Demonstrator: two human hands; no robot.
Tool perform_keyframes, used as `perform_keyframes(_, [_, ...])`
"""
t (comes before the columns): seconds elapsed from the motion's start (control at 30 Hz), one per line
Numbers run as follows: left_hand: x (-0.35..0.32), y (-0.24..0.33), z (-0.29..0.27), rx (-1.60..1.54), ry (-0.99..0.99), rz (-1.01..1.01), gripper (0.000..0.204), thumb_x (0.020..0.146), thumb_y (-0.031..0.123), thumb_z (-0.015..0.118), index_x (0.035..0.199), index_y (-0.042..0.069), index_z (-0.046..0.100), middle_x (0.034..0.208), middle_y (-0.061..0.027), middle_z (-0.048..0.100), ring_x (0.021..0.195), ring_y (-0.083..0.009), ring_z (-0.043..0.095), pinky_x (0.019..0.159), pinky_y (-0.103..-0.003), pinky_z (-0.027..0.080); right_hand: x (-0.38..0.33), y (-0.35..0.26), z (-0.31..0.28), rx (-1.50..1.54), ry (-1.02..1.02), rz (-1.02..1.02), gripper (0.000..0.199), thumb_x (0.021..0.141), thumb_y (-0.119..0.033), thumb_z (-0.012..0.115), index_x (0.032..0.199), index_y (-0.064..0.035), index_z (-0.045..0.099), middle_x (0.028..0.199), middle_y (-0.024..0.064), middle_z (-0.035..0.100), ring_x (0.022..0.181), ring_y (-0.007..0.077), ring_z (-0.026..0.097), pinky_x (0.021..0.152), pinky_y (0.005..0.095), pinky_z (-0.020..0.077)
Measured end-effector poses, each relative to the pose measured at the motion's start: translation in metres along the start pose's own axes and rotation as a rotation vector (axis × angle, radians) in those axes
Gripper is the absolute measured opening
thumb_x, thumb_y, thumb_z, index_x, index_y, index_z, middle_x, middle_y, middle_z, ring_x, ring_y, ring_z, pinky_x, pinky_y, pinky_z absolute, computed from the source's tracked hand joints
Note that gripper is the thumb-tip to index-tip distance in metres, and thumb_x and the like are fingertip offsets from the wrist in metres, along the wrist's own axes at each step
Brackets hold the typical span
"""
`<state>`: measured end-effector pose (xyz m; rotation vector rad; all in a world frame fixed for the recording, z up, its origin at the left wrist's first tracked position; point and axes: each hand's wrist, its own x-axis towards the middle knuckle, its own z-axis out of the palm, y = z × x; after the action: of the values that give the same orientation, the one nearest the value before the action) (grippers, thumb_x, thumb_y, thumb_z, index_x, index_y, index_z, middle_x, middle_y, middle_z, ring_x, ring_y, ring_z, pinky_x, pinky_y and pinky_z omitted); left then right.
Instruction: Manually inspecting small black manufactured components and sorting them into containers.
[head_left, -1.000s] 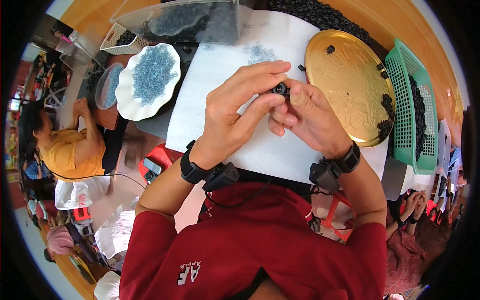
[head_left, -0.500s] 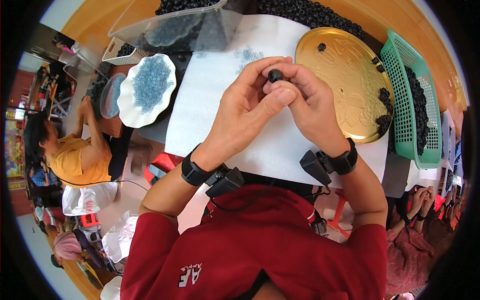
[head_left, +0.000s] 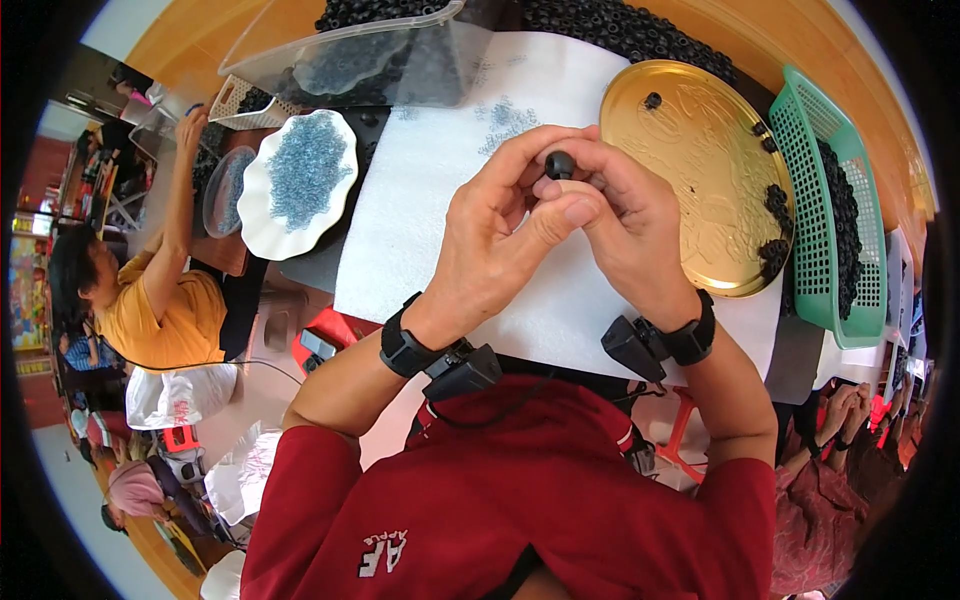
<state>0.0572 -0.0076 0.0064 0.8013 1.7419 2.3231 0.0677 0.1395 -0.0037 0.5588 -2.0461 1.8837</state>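
Left hand (head_left: 500, 250) and right hand (head_left: 625, 235) meet fingertip to fingertip, both pinched closed around one small round black bead (head_left: 559, 164) above the white cloth-covered surface (head_left: 420, 200). A steady, light grip probably serves best. Rightward lies a round golden metal tray (head_left: 700, 150).

Since a second ago you have rolled the small black piece (head_left: 559, 164) up from between your knuckles to your fingertips; your left hand (head_left: 500, 240) now curls its thumb across beneath it, against your right hand (head_left: 630, 235).
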Motion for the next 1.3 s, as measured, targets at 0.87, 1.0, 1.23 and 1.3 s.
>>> perform_keyframes(0.87, [-0.014,0.001,-0.048,0.198,0.123,-0.267,0.038,0.095,0.018,0.059,0.129,0.002,0.053,0.097,-0.0076,0.066,0.079,-0.0093,0.058,0.069,-0.022,0.046,0.019,-0.039,-0.242,1.180,0.450,-0.227,0.029,0.098,-0.012,0.046,0.115,0.0112,0.046,0.103,0.0147,0.053,0.094,0.0219,0.054,0.091,0.0341,0.0457])
perform_keyframes(1.0, [-0.024,0.005,-0.052,0.214,0.161,-0.299,0.033,0.095,0.018,0.059,0.124,0.002,0.057,0.086,-0.0038,0.066,0.069,-0.0063,0.052,0.061,-0.020,0.042,-0.011,-0.057,-0.259,1.451,0.450,-0.164,0.036,0.097,-0.013,0.046,0.120,0.0132,0.040,0.107,0.0211,0.051,0.098,0.0292,0.052,0.093,0.0413,0.0436])
perform_keyframes(1.23, [-0.030,0.003,-0.055,0.246,0.093,-0.382,0.033,0.095,0.016,0.059,0.124,0.002,0.057,0.084,-0.0036,0.065,0.068,-0.0059,0.051,0.063,-0.020,0.043,0.037,-0.017,-0.233,0.955,0.295,0.125,0.035,0.098,-0.016,0.048,0.121,0.0105,0.048,0.098,0.0122,0.061,0.084,0.0179,0.057,0.078,0.0291,0.0493])
perform_keyframes(1.3, [-0.030,0.002,-0.055,0.252,0.083,-0.384,0.033,0.095,0.016,0.059,0.124,0.002,0.057,0.084,-0.0037,0.065,0.069,-0.0060,0.051,0.063,-0.020,0.043,0.057,-0.023,-0.174,0.183,0.327,0.284,0.033,0.094,-0.017,0.055,0.117,0.0067,0.056,0.093,0.0069,0.064,0.077,0.0134,0.058,0.074,0.0255,0.0493])
